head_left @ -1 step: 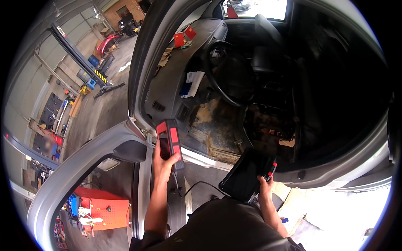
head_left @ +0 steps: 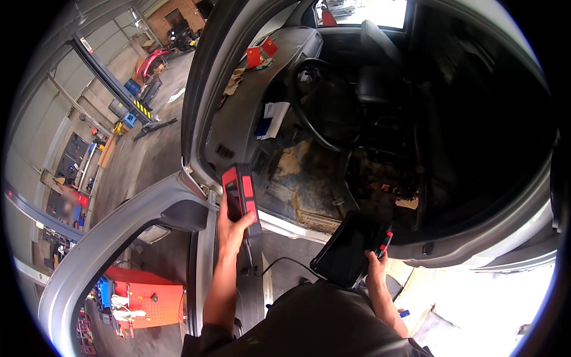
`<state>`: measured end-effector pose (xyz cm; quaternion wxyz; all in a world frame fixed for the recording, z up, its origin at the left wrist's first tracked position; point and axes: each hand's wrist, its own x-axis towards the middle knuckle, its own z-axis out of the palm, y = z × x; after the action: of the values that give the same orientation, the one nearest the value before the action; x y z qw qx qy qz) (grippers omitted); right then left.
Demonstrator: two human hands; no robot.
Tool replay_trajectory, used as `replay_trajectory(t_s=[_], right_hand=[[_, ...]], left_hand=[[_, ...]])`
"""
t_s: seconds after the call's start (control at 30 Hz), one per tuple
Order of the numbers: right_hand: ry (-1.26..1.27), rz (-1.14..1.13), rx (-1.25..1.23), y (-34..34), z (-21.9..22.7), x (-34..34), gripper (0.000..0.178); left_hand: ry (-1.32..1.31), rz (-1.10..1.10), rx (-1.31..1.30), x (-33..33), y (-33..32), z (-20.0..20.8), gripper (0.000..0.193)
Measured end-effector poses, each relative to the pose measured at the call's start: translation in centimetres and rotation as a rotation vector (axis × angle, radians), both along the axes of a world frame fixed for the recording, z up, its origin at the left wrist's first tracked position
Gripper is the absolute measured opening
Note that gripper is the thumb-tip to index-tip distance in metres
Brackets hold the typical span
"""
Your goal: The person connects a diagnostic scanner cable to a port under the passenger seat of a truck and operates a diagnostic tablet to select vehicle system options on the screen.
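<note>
I'm clamping my left hand [head_left: 229, 231] low around a probably light, rigid handset [head_left: 242, 193], my right hand [head_left: 376, 265] edge-gripping the likely heavier tablet [head_left: 345, 247] to its left.

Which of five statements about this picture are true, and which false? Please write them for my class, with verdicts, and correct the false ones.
1. The left hand holds a red-and-black device. True.
2. The right hand grips the steering wheel. False: it holds a dark tablet.
3. A cable shows between the two hands. True.
4. The car door is shut. False: the car door stands open.
5. Two red flags stand on the dashboard. True.
</note>
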<state>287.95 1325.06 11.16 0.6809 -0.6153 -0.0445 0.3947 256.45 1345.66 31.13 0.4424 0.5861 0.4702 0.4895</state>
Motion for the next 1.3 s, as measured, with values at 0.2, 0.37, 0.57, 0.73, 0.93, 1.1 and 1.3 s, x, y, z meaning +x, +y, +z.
replay_trajectory(t_s=[0.2, 0.37, 0.57, 0.73, 0.93, 1.1, 1.3], right_hand=[[-0.04, -0.002, 0.003, -0.3, 1.0, 0.0, 0.042], [-0.072, 0.018, 0.022, -0.3, 1.4, -0.6, 0.041], [0.086, -0.042, -0.003, 1.1, 2.4, -1.4, 0.038], [0.232, -0.07, 0.049, 2.1, 3.3, -3.3, 0.044], [0.303, -0.084, 0.03, 2.8, 3.1, -4.4, 0.037], [0.332, 0.108, 0.024, 4.1, 5.5, -5.3, 0.047], [0.369, 0.102, 0.161, 5.9, 5.6, -5.6, 0.049]], left_hand=[[0.483, 0.256, 0.128, 3.8, 11.8, 3.7, 0.104], [0.673, 0.375, 0.087, 4.7, 21.6, 5.7, 0.107], [0.778, 0.315, -0.126, 7.4, 28.2, 10.6, 0.102], [0.822, 0.392, -0.189, 8.7, 31.6, 10.6, 0.096], [0.739, 0.253, 0.076, 6.8, 40.9, 5.5, 0.081], [1.163, 0.672, 0.66, 5.7, 39.3, 2.6, 0.045], [0.463, -0.084, 0.297, 10.9, 16.9, 0.9, 0.045]])
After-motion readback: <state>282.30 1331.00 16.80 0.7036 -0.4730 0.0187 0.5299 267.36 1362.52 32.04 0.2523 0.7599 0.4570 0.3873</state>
